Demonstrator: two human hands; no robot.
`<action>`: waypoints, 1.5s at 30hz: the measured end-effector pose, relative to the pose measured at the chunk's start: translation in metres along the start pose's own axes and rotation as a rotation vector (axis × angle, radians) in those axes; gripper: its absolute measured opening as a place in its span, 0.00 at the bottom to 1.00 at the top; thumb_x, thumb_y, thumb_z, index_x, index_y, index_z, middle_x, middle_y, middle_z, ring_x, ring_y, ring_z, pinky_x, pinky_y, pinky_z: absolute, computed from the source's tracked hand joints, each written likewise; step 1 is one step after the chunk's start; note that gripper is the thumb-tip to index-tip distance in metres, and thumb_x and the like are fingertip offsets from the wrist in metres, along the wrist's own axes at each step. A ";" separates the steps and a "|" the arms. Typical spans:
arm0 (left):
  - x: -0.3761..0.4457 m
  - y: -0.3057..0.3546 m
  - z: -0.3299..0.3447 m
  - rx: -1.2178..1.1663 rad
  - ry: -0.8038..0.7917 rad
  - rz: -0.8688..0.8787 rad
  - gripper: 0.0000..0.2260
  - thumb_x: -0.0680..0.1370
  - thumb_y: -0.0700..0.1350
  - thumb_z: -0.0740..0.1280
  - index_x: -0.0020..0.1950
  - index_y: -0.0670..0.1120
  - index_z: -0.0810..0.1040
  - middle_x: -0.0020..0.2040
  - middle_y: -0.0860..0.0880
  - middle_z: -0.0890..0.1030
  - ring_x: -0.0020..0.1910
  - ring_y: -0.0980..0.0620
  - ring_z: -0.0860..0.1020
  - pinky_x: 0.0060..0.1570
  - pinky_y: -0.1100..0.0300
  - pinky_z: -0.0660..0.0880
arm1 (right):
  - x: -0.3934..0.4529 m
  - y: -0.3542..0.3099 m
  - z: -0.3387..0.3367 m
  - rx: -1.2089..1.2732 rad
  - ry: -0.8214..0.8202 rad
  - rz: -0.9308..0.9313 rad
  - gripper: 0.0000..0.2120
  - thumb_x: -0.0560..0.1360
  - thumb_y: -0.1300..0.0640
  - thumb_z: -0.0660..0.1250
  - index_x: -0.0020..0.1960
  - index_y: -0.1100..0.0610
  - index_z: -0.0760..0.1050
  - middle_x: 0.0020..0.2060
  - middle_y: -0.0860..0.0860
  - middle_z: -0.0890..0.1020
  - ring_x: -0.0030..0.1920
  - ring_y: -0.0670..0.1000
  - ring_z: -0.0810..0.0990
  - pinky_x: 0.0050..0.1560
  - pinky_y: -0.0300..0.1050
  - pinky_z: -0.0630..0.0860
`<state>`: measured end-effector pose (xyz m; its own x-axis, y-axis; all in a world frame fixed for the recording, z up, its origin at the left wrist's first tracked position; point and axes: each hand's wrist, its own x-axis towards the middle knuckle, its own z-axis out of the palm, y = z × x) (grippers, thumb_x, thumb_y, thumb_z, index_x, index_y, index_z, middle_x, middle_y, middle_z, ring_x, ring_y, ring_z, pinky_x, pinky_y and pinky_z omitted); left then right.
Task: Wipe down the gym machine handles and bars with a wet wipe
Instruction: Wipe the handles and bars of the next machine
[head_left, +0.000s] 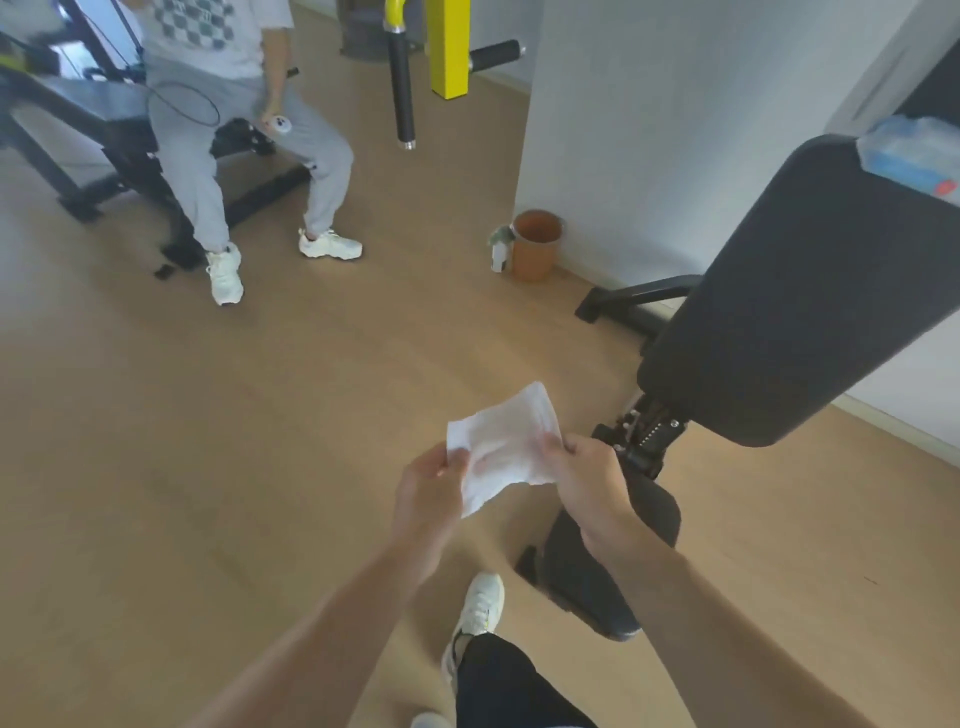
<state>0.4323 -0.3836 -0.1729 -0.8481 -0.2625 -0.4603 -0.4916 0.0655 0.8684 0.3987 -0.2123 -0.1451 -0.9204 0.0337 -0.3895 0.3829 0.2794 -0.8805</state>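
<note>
Both hands were raised in front of the person's body and shared 1 white wet wipe (503, 448), spread open between them above the wooden floor (208, 415). The left hand (431, 496) pinched the wipe's left edge between thumb and fingers, the rest of the hand loosely curled. The right hand (589, 486) gripped the wipe's right edge the same way, fingers closed on the sheet. The wipe rose above the fingertips and a lower corner hung down between the 2 wrists. Just right of the right hand stood a black padded bench back (789, 291), tilted upward, with its hinge bracket (649, 434) near that hand's knuckles. At the upper end of the pad, well beyond the right hand, lay a blue wipe packet (906, 156). Far ahead of the hands hung a black-gripped handle bar (402, 88) beside a yellow post (450, 47). Ahead of the right hand, against the wall, sat an orange bin (535, 244). Far ahead and left of the left hand, another person (234, 130) in grey sat on a second bench (98, 114).
</note>
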 end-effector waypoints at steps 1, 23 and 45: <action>0.010 0.006 -0.004 -0.005 -0.005 -0.002 0.16 0.76 0.53 0.60 0.47 0.40 0.75 0.38 0.50 0.72 0.39 0.52 0.70 0.41 0.55 0.66 | 0.006 -0.004 0.011 -0.043 0.014 -0.063 0.18 0.80 0.47 0.63 0.32 0.46 0.79 0.22 0.41 0.74 0.23 0.40 0.69 0.25 0.33 0.64; 0.273 0.213 -0.086 -0.202 -0.060 0.174 0.04 0.78 0.46 0.70 0.49 0.50 0.85 0.45 0.53 0.87 0.45 0.56 0.85 0.41 0.68 0.79 | 0.241 -0.197 0.098 0.525 0.029 0.059 0.24 0.58 0.47 0.79 0.48 0.60 0.84 0.45 0.53 0.87 0.47 0.54 0.87 0.51 0.51 0.83; 0.537 0.402 -0.187 0.048 -0.570 0.677 0.08 0.77 0.47 0.72 0.56 0.54 0.83 0.51 0.59 0.86 0.53 0.62 0.83 0.50 0.71 0.74 | 0.444 -0.363 0.262 0.348 0.747 -0.322 0.18 0.72 0.48 0.74 0.61 0.41 0.78 0.51 0.44 0.84 0.51 0.48 0.84 0.41 0.32 0.77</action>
<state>-0.1836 -0.6784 -0.0367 -0.9235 0.3656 0.1162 0.1542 0.0767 0.9851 -0.1284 -0.5496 -0.0695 -0.7520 0.6562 0.0622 -0.0130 0.0796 -0.9967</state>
